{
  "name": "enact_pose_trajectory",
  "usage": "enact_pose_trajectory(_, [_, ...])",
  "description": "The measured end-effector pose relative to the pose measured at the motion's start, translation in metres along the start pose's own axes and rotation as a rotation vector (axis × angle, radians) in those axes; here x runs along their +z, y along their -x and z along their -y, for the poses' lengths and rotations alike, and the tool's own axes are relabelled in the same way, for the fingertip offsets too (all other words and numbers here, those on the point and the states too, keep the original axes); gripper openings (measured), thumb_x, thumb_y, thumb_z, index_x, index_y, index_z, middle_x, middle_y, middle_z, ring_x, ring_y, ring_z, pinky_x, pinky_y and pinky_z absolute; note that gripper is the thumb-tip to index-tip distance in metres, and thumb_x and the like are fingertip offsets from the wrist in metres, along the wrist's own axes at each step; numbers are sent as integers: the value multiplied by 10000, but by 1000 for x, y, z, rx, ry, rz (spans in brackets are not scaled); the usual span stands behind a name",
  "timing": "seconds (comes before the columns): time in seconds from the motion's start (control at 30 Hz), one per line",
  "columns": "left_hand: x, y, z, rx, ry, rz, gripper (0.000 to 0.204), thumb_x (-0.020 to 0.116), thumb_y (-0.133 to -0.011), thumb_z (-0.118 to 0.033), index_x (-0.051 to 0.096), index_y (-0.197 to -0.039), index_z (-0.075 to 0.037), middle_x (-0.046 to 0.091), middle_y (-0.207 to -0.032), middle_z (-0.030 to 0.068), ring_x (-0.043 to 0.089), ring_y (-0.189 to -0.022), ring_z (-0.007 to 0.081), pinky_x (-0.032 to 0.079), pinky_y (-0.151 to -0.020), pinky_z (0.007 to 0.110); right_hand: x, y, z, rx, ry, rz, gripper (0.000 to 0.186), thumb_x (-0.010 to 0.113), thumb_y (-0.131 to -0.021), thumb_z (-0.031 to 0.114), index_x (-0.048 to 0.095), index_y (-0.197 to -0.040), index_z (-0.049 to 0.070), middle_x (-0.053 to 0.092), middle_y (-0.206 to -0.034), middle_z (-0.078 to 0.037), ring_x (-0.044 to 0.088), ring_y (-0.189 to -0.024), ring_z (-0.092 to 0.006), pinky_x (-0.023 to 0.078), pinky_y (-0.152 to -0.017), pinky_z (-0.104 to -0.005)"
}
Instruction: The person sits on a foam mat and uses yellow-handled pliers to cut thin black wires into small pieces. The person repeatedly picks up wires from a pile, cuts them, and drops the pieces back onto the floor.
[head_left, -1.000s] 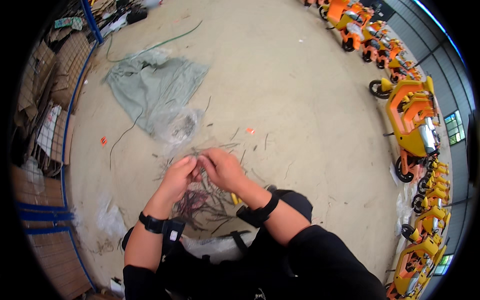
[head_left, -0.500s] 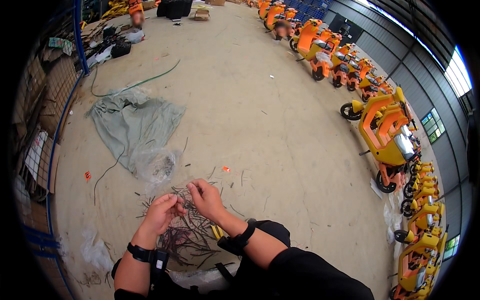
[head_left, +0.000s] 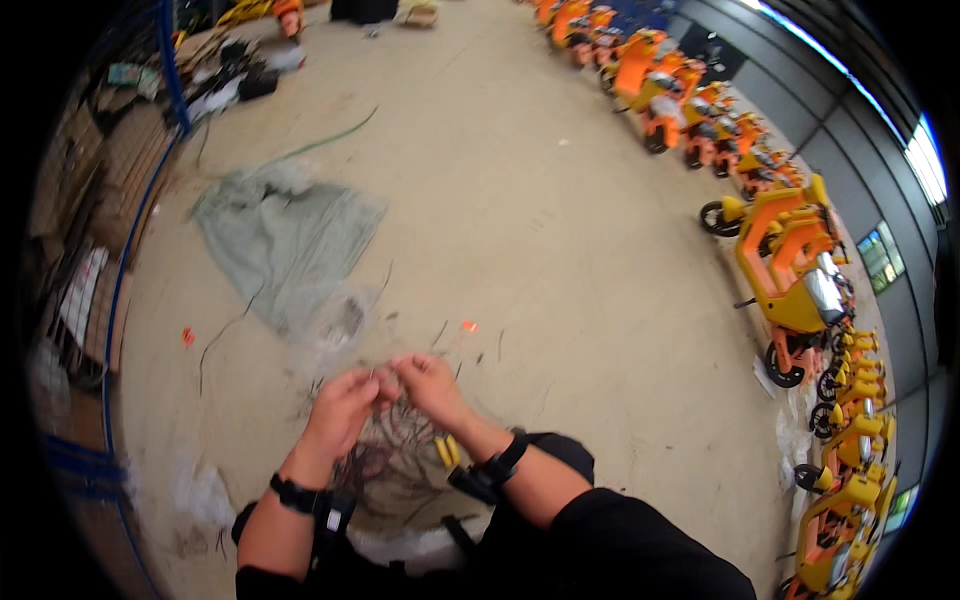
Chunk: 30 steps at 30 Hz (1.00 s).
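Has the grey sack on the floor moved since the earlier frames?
No. The grey sack lies the same way beside the clear plastic and blue rail; only the head camera tilted up.

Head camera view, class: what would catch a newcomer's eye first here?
Probably the row of orange and yellow ride-on vehicles curving along the right wall. Next, the left hand and right hand meeting over a tangle of thin wires at the bottom centre. A grey-green sack lies crumpled on the floor, upper left.
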<state>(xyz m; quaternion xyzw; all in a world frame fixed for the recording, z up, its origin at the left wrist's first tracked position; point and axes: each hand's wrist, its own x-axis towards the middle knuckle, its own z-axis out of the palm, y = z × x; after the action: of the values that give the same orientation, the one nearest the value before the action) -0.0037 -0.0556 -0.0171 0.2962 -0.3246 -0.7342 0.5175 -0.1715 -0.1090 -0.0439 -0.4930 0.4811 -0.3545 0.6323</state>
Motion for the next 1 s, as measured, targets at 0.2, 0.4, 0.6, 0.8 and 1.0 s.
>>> enact_pose_trajectory(0.2, [-6, -7, -13, -123, 34, -280, 259, 531, -982, -226, 598, -1140, -32, 685, -1017, 56, 661, -918, 151, 440, -622, 218, -2, 2, -2, 120, -195, 89, 248, 594, -940, 277, 622, -814, 65, 483, -600, 62, 404, -467, -39, 340, -413, -222])
enact_pose_trajectory(0.4, [-22, -5, -10, -45, 44, -233, 316, 555, -971, -186, 558, -1236, -14, 669, -1102, 86, 641, -1052, 194, 452, -640, 206, 10, 9, 7, 119, -100, 157, 238, 600, -945, 238, 666, -940, 9, 547, -669, 36, 462, -556, -38, 375, -478, -205])
enact_pose_trajectory(0.6, [-16, -14, -8, 32, -153, -357, 356, 591, -946, -134, 547, -1270, 7, 662, -1156, 111, 645, -1030, 171, 469, -648, 203, 13, 12, -2, -89, 183, 179, 243, 607, -934, 215, 664, -980, -16, 621, -712, -30, 539, -631, -74, 434, -551, -263])
enact_pose_trajectory(0.8, [-13, -18, 0, 141, -685, -463, 326, 601, -936, -127, 590, -1219, 35, 698, -1074, 114, 664, -958, 151, 491, -689, 215, 14, 23, 4, -280, 445, 177, 203, 617, -909, 179, 662, -974, -8, 649, -739, -145, 605, -619, -228, 469, -589, -345])
enact_pose_trajectory(1.0, [-32, -20, 9, 25, -847, -260, 291, 574, -954, -160, 618, -1178, 19, 713, -979, 94, 673, -877, 154, 517, -711, 245, 1, 19, 13, -354, 526, 147, 172, 618, -904, 176, 670, -928, 14, 652, -759, -158, 609, -631, -271, 473, -602, -359])
